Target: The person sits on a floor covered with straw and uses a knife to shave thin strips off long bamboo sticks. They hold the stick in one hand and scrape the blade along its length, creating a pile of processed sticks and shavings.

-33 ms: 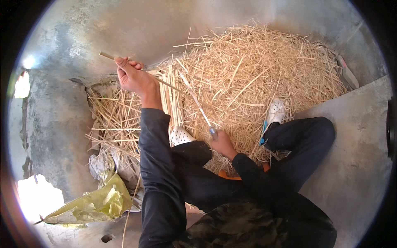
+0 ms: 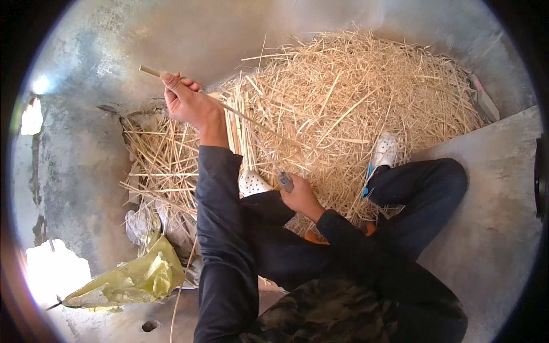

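Observation:
My left hand (image 2: 193,108) is raised at the left and closed round a long, thin bamboo-like stick (image 2: 246,117). One end of the stick juts out past my thumb, and the rest slants down to the right over the straw. Lower and nearer my body, my right hand (image 2: 301,197) grips the grey handle of a knife (image 2: 285,182). The narrow blade points up and left toward the stick and is smeared by motion; whether it touches the stick I cannot tell. Beneath both hands lies a big heap of pale shavings (image 2: 354,97).
Bundled straight sticks (image 2: 235,131) lie beside the heap, with loose ones (image 2: 166,151) further left. White clogs (image 2: 253,183) are on my feet. A torn yellow sack (image 2: 143,277) lies at lower left. Grey walls (image 2: 189,40) enclose the spot; a flat grey tool (image 2: 486,103) rests far right.
My right hand has shifted slightly left with the knife, and the blade is more blurred. The stick's lower end now shows further right. My left hand has barely moved.

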Motion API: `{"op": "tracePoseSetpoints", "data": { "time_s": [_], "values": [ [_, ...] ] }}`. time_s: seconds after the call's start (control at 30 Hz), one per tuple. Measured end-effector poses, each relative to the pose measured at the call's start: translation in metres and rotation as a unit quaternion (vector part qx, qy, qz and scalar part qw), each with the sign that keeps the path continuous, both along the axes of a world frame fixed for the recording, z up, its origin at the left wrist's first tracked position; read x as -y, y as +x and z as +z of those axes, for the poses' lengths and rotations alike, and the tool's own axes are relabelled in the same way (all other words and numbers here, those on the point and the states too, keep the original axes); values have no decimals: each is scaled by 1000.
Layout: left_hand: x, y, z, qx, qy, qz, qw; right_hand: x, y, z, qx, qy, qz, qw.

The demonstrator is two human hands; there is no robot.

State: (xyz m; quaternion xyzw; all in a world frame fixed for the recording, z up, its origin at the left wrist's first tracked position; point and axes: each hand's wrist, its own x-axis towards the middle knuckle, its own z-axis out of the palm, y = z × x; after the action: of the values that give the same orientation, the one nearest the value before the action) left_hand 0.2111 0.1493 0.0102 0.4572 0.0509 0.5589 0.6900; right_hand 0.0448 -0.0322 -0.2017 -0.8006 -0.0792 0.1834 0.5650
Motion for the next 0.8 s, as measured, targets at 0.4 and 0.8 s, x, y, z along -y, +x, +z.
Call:
{"op": "tracePoseSetpoints", "data": {
  "time_s": [0.4,0.8],
  "values": [
    [-18,-12,-3,-13,-7,-5,1000,41,0,-90,-345,-91,-27,934],
    [-20,-15,-6,-13,-43,-19,999,63,-47,-197,-223,-191,-50,955]
  ]
}}
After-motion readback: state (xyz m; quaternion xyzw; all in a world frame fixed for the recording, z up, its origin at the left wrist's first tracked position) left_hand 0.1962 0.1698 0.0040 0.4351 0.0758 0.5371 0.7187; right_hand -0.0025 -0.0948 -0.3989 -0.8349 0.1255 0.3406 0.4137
